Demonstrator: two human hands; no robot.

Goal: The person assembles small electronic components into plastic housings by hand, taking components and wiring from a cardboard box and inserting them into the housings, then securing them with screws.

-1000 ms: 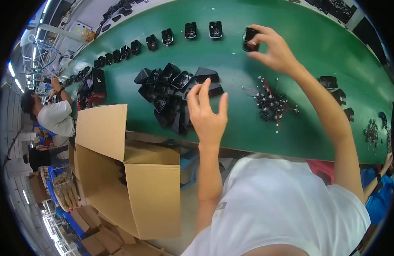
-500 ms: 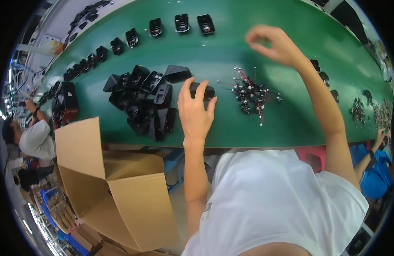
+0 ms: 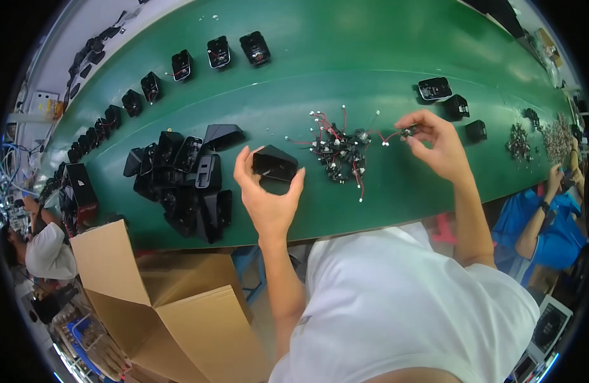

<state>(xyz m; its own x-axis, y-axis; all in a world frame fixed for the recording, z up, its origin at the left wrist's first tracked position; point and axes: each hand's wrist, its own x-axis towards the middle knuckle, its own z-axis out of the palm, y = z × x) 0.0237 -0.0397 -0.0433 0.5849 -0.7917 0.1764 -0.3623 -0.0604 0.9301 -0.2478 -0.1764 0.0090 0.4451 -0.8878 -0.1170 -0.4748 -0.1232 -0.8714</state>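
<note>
My left hand (image 3: 267, 207) has its thumb and fingers around a black plastic housing (image 3: 275, 164), its hollow side partly turned toward me. To the right, my right hand (image 3: 440, 145) pinches a small wired component (image 3: 407, 133), with red leads and white connectors trailing left from it. Between my hands lies a tangled heap of wired components (image 3: 340, 153) with red and black leads and white plugs. Left of my left hand is a pile of black housings (image 3: 177, 175), jumbled at various angles.
A curved row of black housings (image 3: 218, 52) runs along the left and far side of the green table (image 3: 345, 57). Several more housings (image 3: 433, 89) stand beyond my right hand. An open cardboard box (image 3: 198, 319) sits below the near edge. Other people (image 3: 540, 223) work at both sides.
My right hand has come down from the far side to beside the heap, and a wired component is now in its fingers. My left hand has lifted and tilted the housing. The view has shifted.
</note>
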